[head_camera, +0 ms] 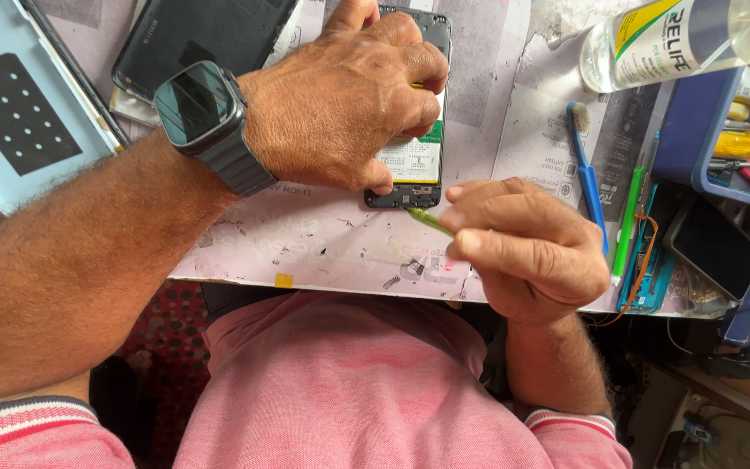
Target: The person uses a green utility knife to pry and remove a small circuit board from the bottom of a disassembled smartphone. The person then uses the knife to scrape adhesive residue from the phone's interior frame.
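Glossy glass smartwatch [197, 102], matt stained work mat [305, 234], seemingly plastic green pick [429, 221].
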